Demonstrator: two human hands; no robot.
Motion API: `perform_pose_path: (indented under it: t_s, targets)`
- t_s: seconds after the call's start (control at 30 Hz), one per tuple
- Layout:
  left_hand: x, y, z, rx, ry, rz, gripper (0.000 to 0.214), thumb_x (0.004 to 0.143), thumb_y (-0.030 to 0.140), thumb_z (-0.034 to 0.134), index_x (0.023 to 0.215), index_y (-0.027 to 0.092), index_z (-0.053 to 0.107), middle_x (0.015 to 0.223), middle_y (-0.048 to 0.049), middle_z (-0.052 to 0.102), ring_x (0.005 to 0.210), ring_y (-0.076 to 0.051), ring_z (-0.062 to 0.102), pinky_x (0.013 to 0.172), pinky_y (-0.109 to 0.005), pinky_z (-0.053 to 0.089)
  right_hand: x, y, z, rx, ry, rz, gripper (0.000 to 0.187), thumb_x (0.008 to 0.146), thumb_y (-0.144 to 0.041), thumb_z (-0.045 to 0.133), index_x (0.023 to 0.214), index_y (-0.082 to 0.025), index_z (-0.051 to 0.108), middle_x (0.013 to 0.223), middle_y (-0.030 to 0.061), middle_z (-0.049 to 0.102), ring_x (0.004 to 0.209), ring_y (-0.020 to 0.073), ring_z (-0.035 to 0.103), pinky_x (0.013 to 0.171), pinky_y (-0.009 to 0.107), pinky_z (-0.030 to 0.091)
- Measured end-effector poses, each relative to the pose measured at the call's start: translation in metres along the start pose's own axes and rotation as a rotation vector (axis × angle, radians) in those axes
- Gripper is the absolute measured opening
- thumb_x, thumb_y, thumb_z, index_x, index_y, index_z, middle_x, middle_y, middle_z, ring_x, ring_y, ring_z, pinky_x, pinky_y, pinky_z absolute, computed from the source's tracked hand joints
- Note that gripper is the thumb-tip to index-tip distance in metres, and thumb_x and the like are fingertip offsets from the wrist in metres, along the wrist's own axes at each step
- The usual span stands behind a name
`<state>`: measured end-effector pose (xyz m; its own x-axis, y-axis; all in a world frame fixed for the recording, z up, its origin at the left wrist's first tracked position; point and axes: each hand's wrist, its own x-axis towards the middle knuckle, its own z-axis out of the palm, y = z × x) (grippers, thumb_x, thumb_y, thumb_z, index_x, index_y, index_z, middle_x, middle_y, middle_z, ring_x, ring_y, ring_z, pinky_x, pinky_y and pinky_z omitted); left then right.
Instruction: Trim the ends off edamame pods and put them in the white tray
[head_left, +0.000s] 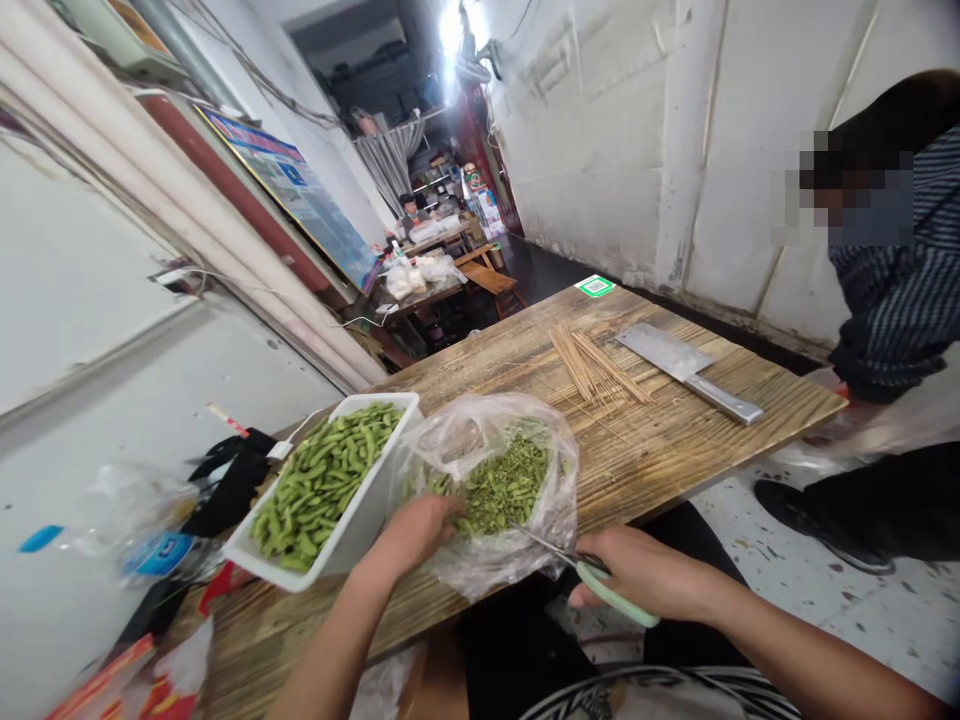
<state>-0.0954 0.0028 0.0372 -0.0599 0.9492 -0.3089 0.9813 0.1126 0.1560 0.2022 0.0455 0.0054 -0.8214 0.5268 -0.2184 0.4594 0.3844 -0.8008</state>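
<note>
My right hand (pixel 637 570) is closed round the pale green handles of a pair of scissors (pixel 616 598), whose blades point left over the near edge of a clear plastic bag (pixel 495 412). Inside the bag lies a heap of small cut green pieces (pixel 506 482). My left hand (pixel 420 535) reaches over the bag's left side with fingers curled together at the green pieces; what they pinch is hidden. Left of the bag stands a white plastic tub (pixel 360 525) filled with whole edamame pods (pixel 330 475).
On the wooden table (pixel 465 365) lie a cleaver (pixel 671 358) and a bundle of thin wooden sticks (pixel 596 365). A plastic bottle (pixel 169 555) with a blue cap lies at the left. A person in a striped sleeve (pixel 892 290) is at the right; another table (pixel 424 290) stands farther back.
</note>
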Motion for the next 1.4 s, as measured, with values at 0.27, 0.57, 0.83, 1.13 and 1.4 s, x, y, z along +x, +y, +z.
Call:
perform_pose_path:
  t_s: [0.27, 0.57, 0.83, 1.13, 1.4]
  targets:
    - [0.013, 0.004, 0.009, -0.236, 0.170, -0.013, 0.027, 0.071, 0.032, 0.058, 0.049, 0.019, 0.050, 0.049, 0.0015, 0.048, 0.052, -0.014, 0.044, 0.055, -0.024, 0.027, 0.002, -0.003, -0.002, 0.067, 0.040, 0.034, 0.035, 0.076, -0.051, 0.060, 0.080, -0.016, 0.065, 0.075, 0.0038, 0.065, 0.069, 0.0178, 0.058, 0.057, 0.021, 0.036]
    - [0.008, 0.032, 0.019, -0.331, 0.205, 0.079, 0.031, 0.079, 0.035, 0.048, 0.053, 0.019, 0.044, 0.051, 0.0030, 0.043, 0.052, -0.013, 0.038, 0.055, -0.025, 0.022, -0.004, -0.003, -0.010, 0.090, 0.041, 0.036, 0.040, 0.077, -0.054, 0.058, 0.088, -0.015, 0.061, 0.080, 0.0034, 0.062, 0.071, 0.0169, 0.056, 0.061, 0.022, 0.039]
    - [-0.009, 0.061, 0.019, -0.389, 0.093, 0.234, 0.029, 0.084, 0.034, 0.043, 0.059, 0.018, 0.046, 0.057, 0.0029, 0.044, 0.059, -0.013, 0.042, 0.057, -0.024, 0.027, -0.006, -0.012, -0.013, 0.104, 0.030, -0.028, 0.041, 0.078, -0.055, 0.057, 0.090, -0.016, 0.061, 0.078, 0.0016, 0.060, 0.069, 0.0151, 0.054, 0.060, 0.021, 0.037]
    - [-0.008, 0.061, 0.026, -0.913, 0.250, 0.033, 0.024, 0.069, 0.036, 0.067, 0.081, 0.015, 0.070, 0.081, -0.0044, 0.068, 0.077, -0.019, 0.057, 0.070, -0.027, 0.040, -0.004, -0.009, -0.013, 0.244, 0.087, -0.095, 0.041, 0.078, -0.053, 0.058, 0.076, -0.013, 0.061, 0.060, -0.0033, 0.046, 0.055, 0.0085, 0.040, 0.049, 0.018, 0.030]
    - [0.002, 0.080, 0.047, -1.910, 0.325, -0.149, 0.034, 0.053, 0.028, 0.083, 0.075, 0.011, 0.064, 0.056, 0.0066, 0.043, 0.048, -0.002, 0.033, 0.042, -0.015, 0.025, -0.008, -0.017, -0.005, 0.545, -0.026, 0.004, 0.044, 0.076, -0.056, 0.060, 0.085, -0.014, 0.055, 0.047, -0.0089, 0.039, 0.037, 0.0051, 0.037, 0.036, 0.016, 0.028]
